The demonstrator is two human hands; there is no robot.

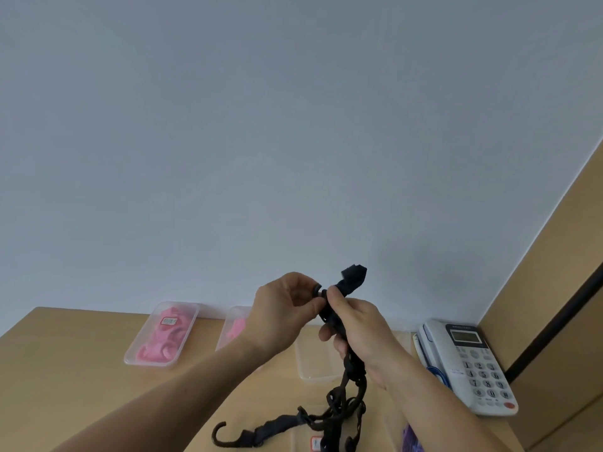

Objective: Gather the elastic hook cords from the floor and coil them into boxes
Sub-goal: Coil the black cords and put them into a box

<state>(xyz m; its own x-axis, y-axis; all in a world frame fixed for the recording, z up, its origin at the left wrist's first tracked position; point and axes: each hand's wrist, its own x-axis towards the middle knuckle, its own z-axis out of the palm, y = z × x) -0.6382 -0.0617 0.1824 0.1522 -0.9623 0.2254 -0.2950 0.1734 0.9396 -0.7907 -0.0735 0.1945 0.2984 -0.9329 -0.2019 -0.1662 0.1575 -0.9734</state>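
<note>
Above the surface (81,370), the left hand (284,308) pinches the black cord (350,380) at its top and the right hand (362,334) grips it lower. Short, even loops would best fit the clear box (308,370) by the back edge.

On the table (65,370), three boxes sat in a row against the wall (261,125): the left box (130,357) held coiled cords, the middle box (233,324) lay partly behind the left hand (287,308), and the right box (313,363) lay behind the right hand (362,334). A telephone (470,363) stood right of them. The cord (352,380) hung from both hands, above the table, its hook (222,433) nearest and leftmost
</note>
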